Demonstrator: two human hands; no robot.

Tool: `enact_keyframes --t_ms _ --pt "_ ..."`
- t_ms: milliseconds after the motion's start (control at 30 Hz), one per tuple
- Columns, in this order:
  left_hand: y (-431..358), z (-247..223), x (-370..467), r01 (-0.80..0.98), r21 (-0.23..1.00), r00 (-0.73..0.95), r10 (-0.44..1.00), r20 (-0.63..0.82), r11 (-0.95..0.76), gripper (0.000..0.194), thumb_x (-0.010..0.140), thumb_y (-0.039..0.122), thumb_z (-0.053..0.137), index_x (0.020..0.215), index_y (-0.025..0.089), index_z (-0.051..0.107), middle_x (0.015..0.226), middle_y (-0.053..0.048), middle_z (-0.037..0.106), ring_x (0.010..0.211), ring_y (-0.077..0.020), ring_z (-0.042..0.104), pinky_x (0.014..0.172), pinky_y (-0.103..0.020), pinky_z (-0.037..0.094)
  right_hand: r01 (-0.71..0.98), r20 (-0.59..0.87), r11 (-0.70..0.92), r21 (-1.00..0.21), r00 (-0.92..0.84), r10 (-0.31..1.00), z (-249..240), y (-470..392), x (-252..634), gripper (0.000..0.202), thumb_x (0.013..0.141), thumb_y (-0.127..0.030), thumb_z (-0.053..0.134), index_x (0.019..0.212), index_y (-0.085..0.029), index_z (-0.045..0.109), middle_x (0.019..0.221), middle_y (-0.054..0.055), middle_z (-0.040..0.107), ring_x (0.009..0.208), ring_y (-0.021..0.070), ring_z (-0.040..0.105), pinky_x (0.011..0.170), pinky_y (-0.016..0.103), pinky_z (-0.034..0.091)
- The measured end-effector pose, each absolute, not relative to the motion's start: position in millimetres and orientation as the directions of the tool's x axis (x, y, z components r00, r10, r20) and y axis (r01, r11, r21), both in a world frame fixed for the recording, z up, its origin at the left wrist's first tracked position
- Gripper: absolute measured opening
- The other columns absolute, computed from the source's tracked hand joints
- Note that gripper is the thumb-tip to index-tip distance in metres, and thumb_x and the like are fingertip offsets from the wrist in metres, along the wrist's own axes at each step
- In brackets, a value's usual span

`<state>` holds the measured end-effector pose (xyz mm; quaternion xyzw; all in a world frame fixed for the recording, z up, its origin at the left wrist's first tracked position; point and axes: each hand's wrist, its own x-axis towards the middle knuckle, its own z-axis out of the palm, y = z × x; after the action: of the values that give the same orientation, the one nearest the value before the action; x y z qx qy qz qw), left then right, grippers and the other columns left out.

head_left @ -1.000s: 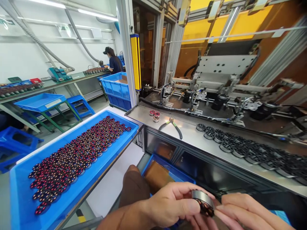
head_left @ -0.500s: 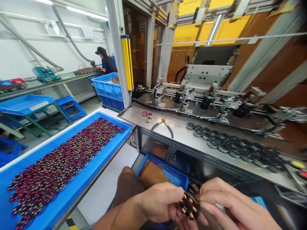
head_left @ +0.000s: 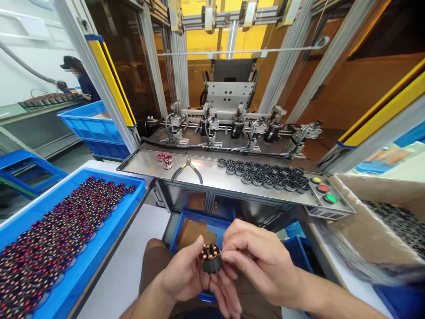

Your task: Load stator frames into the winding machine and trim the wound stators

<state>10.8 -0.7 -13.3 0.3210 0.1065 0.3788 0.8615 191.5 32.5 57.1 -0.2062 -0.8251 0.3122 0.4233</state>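
Observation:
A motor stator with copper windings and a black rim sits in my left hand. The thumb and fingers of that hand hold it, winding side up, above my lap. At the stator's right edge, the thumb and index finger of my right hand are pinched together. Whatever lies between those fingertips is too small to make out. Farther off, side cutters with green-and-black handles lie spread on the metal ledge, beside a few red-and-copper wound stators.
Left stands a blue tray full of wound stators. Black unwound cores crowd the ledge's right part, near a button box. A winding machine rises behind. A lined carton of cores stands right; another person works far left.
My view has swung right, bringing the button box and carton in. The stator is now tipped with its black side rim facing me; my right fingers stay at its edge.

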Motion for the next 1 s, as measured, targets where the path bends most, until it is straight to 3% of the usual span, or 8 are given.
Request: enact_keyframes --t_ms 133,300,433,600,700,833,900,1000 --pt "-7 -12 10 -0.627 0.697 0.567 0.817 0.102 0.347 0.036 0.094 0.043 0.054 0.114 0.015 0.062 0.080 -0.009 0.074 0.062 -0.0180 0.073 0.052 -0.021 0.053 0.107 0.604 0.734 -0.671 -0.496 0.624 56 31 193 0.012 0.092 -0.012 0.058 0.083 -0.018 0.063 0.070 0.003 0.062 0.064 0.0137 0.058 0.057 0.026 0.049" --pt "-11 -5 10 -0.638 0.769 0.267 0.950 0.164 0.046 0.039 0.074 0.020 0.081 0.108 0.027 0.064 0.118 -0.003 0.063 0.097 -0.0188 0.070 0.080 -0.026 0.056 0.113 0.619 0.709 -0.696 -0.408 0.671 52 28 191 0.014 0.091 -0.009 0.058 0.080 -0.015 0.063 0.069 0.003 0.062 0.065 0.0112 0.057 0.059 0.022 0.048" --pt "-9 -8 13 -0.601 0.796 0.132 0.972 0.192 -0.075 0.046 0.069 0.024 0.086 0.110 0.027 0.065 0.117 -0.004 0.064 0.113 -0.0220 0.062 0.094 -0.028 0.050 0.060 0.651 0.728 -0.683 -0.402 0.644 49 32 188 0.013 0.091 -0.009 0.059 0.079 -0.013 0.063 0.070 0.005 0.062 0.066 0.0119 0.058 0.060 0.023 0.048" --pt "-8 -12 13 -0.556 0.831 0.241 0.960 0.139 0.020 0.033 0.080 0.033 0.077 0.110 0.023 0.069 0.109 -0.007 0.066 0.087 -0.0152 0.066 0.078 -0.026 0.054 0.003 0.682 0.754 -0.657 -0.423 0.597 48 35 188 0.013 0.091 -0.007 0.057 0.082 -0.014 0.063 0.069 0.004 0.064 0.067 0.0121 0.058 0.062 0.023 0.049" --pt "-7 -11 12 -0.535 0.841 0.141 0.972 0.189 -0.085 0.029 0.075 0.026 0.082 0.101 0.023 0.072 0.109 -0.006 0.066 0.094 -0.0175 0.066 0.079 -0.025 0.054 0.054 0.657 0.712 -0.700 -0.344 0.671 47 28 186 0.013 0.090 -0.008 0.059 0.081 -0.015 0.064 0.069 0.003 0.063 0.066 0.0112 0.058 0.062 0.022 0.048" --pt "-2 -11 9 -0.506 0.843 0.060 0.967 0.247 -0.184 0.032 0.073 0.020 0.083 0.102 0.027 0.073 0.115 -0.005 0.067 0.097 -0.0171 0.068 0.085 -0.026 0.054 0.023 0.443 0.458 -0.888 -0.216 0.870 40 12 178 0.021 0.092 -0.020 0.062 0.071 -0.017 0.063 0.066 0.001 0.060 0.062 0.0100 0.056 0.057 0.021 0.045" --pt "1 -13 7 -0.510 0.838 0.070 0.962 0.265 -0.193 0.033 0.074 0.022 0.083 0.104 0.028 0.073 0.117 -0.004 0.067 0.096 -0.0167 0.070 0.087 -0.027 0.054 -0.085 0.231 0.216 -0.973 -0.264 0.936 33 6 172 0.028 0.092 -0.030 0.063 0.067 -0.017 0.061 0.063 0.000 0.059 0.058 0.0098 0.055 0.055 0.021 0.045" --pt "3 -15 2 -0.501 0.842 0.088 0.956 0.281 -0.201 0.033 0.073 0.025 0.083 0.104 0.029 0.073 0.116 -0.004 0.069 0.102 -0.0178 0.069 0.091 -0.027 0.053 -0.251 -0.021 -0.135 -0.959 -0.411 0.911 17 1 165 0.035 0.087 -0.042 0.068 0.067 -0.015 0.060 0.061 0.001 0.061 0.054 0.0094 0.055 0.054 0.021 0.046"
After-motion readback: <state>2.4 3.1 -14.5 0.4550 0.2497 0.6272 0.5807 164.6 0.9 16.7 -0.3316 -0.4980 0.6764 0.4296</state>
